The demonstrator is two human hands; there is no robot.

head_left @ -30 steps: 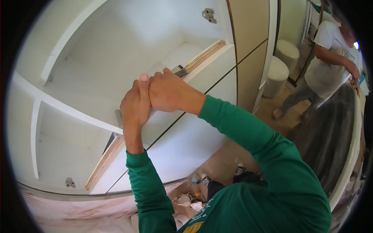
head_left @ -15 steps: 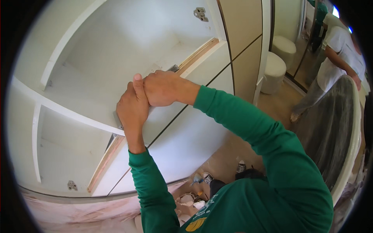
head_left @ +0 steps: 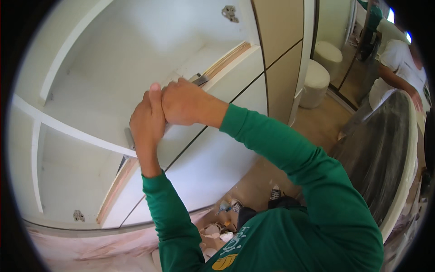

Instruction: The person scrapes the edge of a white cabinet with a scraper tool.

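My left hand [head_left: 148,119] is closed, thumb pointing up, at the top edge of a white cabinet front. Pressed against it on the right, my right hand [head_left: 192,103] is closed in a fist. Both are wrapped over a grey metal tool [head_left: 200,80] that lies along the edge; one end shows beyond the right hand, and more grey metal [head_left: 130,138] shows beside the left wrist. Its middle is hidden under my hands, so its exact kind cannot be made out. Bare wood strips [head_left: 226,60] line the edge on either side of my hands.
The white cabinet [head_left: 113,59] has open compartments, a divider and metal hinges [head_left: 229,13]. At the right, a person in white [head_left: 396,63] stands by a dark, plastic-wrapped panel [head_left: 376,158]. A round white stool [head_left: 315,84] stands behind. Loose items [head_left: 217,231] lie near my feet.
The whole view has shifted slightly, putting hands and cabinet a little further left. More of the metal tool shows past my right hand. The person in white has leaned over the panel.
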